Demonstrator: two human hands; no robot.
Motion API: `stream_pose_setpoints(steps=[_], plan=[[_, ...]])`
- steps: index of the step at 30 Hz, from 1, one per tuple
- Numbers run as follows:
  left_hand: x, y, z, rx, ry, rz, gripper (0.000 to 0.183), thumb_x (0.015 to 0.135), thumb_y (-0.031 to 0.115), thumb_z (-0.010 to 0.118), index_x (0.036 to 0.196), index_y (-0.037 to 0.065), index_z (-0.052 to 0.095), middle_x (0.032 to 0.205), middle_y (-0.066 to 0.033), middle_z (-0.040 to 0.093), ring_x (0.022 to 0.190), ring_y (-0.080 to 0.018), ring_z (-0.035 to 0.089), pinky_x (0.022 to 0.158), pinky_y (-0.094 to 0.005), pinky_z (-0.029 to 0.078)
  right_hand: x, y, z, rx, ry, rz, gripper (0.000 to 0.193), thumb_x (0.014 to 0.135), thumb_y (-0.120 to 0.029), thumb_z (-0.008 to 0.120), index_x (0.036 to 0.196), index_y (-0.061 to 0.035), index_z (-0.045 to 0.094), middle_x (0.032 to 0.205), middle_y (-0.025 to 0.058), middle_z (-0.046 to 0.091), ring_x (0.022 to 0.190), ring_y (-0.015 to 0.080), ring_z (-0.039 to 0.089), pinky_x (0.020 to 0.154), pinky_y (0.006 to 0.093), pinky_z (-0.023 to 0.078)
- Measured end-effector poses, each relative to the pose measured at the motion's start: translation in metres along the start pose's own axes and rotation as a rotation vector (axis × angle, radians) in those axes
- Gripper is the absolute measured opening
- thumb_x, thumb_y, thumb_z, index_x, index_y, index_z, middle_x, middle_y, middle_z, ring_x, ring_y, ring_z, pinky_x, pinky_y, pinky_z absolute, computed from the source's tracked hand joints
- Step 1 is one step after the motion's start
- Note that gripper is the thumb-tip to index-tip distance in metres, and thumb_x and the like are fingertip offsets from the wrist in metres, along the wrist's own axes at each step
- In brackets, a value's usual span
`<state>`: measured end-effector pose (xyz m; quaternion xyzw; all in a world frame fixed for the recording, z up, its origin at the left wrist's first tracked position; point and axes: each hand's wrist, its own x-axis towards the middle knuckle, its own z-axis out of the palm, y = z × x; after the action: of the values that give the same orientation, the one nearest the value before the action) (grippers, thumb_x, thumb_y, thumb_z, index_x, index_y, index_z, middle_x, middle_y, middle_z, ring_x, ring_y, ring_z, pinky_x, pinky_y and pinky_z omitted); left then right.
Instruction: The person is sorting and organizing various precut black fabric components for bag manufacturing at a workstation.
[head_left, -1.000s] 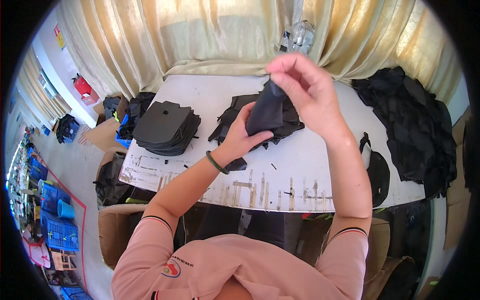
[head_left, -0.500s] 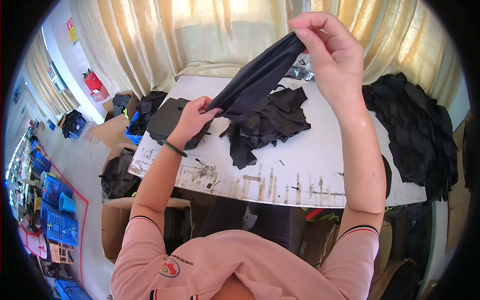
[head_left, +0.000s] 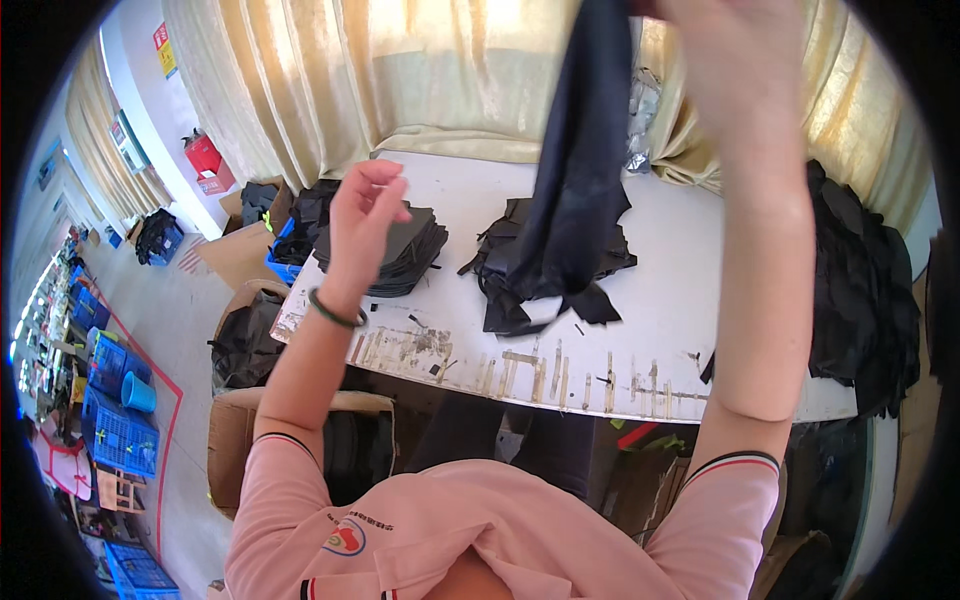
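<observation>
From my raised right hand [head_left: 735, 80], blurred and partly cut off by the upper edge, a long piece of thin black fabric [head_left: 585, 150] hangs down. Its lower end dangles over a loose heap of black fabric pieces [head_left: 510, 250] in the middle of the white table [head_left: 480, 180]. My left hand [head_left: 366, 212] holds nothing; its fingers are slightly bent and apart from the thumb. It is above a neat stack of black flat pieces [head_left: 405, 262] on the table's left side, and a dark band circles that wrist.
Over the table's right end drapes a large pile of black fabric [head_left: 860, 290]. Cream curtains [head_left: 450, 80] hang behind the table. Open cardboard boxes [head_left: 235, 450] and a blue crate [head_left: 283, 268] with black material stand at the left. Tape strips [head_left: 520, 375] line the near table edge.
My left hand has let go of the fabric and moved left and up. The right hand has risen to the right, so the fabric now hangs nearly upright instead of stretched between both hands.
</observation>
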<state>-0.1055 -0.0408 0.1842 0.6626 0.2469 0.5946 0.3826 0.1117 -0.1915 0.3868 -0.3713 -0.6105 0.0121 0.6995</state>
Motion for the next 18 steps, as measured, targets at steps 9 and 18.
stream_pose_setpoints(steps=[9, 18], plan=[[-0.052, 0.013, 0.072, 0.66, -0.641, 0.377, 0.043, 0.081, 0.023, 0.075, 0.119, 0.009, 0.058, 0.118, -0.0142, 0.057, 0.101, -0.0294, 0.061, 0.092, -0.0423, 0.046, -0.016, -0.008, 0.014, 0.092, -0.23, -0.299, 0.022, 0.094, 0.004, 0.047, 0.093, -0.0002, 0.068, 0.074, 0.0064, 0.066, 0.068, 0.0117, 0.063, 0.061, 0.0238, 0.051], [-0.05, -0.013, 0.034, -0.021, -0.243, -0.062, 0.026, 0.084, 0.016, 0.073, 0.106, 0.006, 0.063, 0.089, -0.0043, 0.061, 0.078, -0.0149, 0.057, 0.073, -0.0295, 0.049, 0.009, -0.012, 0.017, -0.635, -0.193, -0.411, 0.021, 0.081, 0.008, 0.052, 0.094, 0.0019, 0.067, 0.086, 0.0207, 0.065, 0.081, 0.0343, 0.066, 0.075, 0.0389, 0.054]])
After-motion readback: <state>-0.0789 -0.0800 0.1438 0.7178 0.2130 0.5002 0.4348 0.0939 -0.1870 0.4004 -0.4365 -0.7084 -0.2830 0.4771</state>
